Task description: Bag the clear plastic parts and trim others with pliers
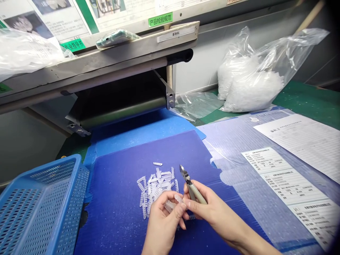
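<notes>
My left hand is closed around small translucent plastic pieces, with the thumb and fingers pinching them. In my right hand a pair of side cutters with light grey-green handles points up and away. The right thumb and a fingertip also touch one translucent piece beside the left thumb. Just beyond the hands lies a loose pile of toothed, clear plastic strips on the dark blue sheet. One single strip rests apart, above the pile.
A blue perforated basket stands at the left. Ahead, a conveyor end sits under a metal shelf carrying a phone. Clear bags of white parts stand at the back right. Printed labels and a paper sheet lie right.
</notes>
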A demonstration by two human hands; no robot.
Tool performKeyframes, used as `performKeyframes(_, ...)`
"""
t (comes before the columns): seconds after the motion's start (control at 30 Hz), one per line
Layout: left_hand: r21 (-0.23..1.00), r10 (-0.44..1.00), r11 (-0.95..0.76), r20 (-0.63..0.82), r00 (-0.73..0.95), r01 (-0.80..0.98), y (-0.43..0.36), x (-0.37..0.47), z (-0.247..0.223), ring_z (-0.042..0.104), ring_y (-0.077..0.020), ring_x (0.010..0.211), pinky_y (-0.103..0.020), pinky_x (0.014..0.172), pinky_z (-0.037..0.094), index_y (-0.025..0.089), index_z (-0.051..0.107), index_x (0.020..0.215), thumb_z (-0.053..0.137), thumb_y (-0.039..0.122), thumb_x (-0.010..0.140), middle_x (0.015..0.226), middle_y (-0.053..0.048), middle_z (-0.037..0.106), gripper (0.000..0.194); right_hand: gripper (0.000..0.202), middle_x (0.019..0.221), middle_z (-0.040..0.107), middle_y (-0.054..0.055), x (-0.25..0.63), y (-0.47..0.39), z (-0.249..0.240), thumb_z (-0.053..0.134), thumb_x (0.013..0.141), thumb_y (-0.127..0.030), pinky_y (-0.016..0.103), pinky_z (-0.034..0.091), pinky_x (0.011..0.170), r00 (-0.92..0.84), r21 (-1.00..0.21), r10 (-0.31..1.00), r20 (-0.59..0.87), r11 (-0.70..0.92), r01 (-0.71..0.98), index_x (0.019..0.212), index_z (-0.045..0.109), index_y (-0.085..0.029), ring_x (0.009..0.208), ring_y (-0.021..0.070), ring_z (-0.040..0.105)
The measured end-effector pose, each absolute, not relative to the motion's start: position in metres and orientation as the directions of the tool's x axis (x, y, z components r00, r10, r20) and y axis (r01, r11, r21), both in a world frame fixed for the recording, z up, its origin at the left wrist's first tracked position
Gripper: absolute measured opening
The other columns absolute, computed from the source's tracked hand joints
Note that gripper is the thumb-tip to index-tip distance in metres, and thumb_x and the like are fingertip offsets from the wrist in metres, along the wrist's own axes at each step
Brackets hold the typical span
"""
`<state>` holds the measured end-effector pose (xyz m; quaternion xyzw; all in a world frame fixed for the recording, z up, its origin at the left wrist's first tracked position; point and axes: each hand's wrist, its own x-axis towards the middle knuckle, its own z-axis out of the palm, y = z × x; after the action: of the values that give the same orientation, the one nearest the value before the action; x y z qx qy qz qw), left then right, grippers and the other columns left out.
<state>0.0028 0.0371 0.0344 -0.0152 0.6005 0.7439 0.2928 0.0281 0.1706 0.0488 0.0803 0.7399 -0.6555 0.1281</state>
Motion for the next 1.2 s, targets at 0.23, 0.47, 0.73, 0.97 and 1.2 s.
performKeyframes(0.23,0.877,0.370,-0.144,-0.381,-0.847,-0.458,0.025,0.005,0.043,0.048,-0.0050,0.040,-0.015,0.043,0.037,0.013,0.059,0.082,0.061,0.026,0.071,0.055,-0.001,0.061,0.017,0.007,0.080,0.052,-0.002,0.043,0.183,0.061,0.044,0.078,-0.023,0.027,0.040,0.066,-0.960,-0.924,-0.024,-0.279,0.280,0.262,0.084,0.041,-0.023,0.073,0.0146,0.050)
performKeyframes(0.47,0.912,0.277,-0.158,-0.326,-0.904,-0.378,0.023,0.008,0.051,0.050,-0.0054,0.043,-0.015,0.046,0.041,0.016,0.062,0.080,0.062,0.024,0.070,0.057,0.001,0.061,0.013,0.008,0.074,0.052,0.000,0.066,0.189,0.074,0.043,0.073,-0.016,0.029,0.042,0.059,-0.980,-0.642,-0.104,-0.168,0.766,0.029,0.075,0.040,-0.024,0.076,0.0202,0.054)
performKeyframes(0.73,0.924,0.251,-0.118,-0.326,-0.912,-0.363,0.021,0.009,0.051,0.049,-0.0049,0.037,-0.014,0.041,0.038,0.015,0.062,0.071,0.063,0.024,0.069,0.053,0.001,0.062,0.010,0.023,0.074,0.058,0.006,0.072,0.187,0.071,0.046,0.060,-0.013,0.034,0.047,0.049,-0.981,-0.431,-0.186,0.050,0.882,-0.189,0.081,0.045,-0.022,0.065,0.0230,0.057)
performKeyframes(0.97,0.928,0.263,-0.045,-0.346,-0.901,-0.370,0.022,0.012,0.055,0.045,-0.0040,0.033,-0.013,0.035,0.035,0.012,0.062,0.071,0.061,0.027,0.070,0.051,-0.002,0.063,0.015,0.028,0.075,0.061,0.009,0.073,0.189,0.066,0.046,0.053,-0.012,0.035,0.047,0.042,-0.975,-0.332,-0.204,0.085,0.917,-0.221,0.079,0.048,-0.021,0.061,0.0251,0.058)
performKeyframes(1.2,0.922,0.248,-0.011,-0.371,-0.895,-0.386,0.024,0.012,0.055,0.043,-0.0037,0.032,-0.012,0.033,0.033,0.012,0.061,0.068,0.062,0.029,0.069,0.049,-0.002,0.062,0.017,0.030,0.081,0.062,0.009,0.074,0.192,0.066,0.044,0.054,-0.010,0.036,0.047,0.041,-0.974,-0.360,-0.227,0.003,0.908,-0.213,0.081,0.046,-0.022,0.064,0.0255,0.059)
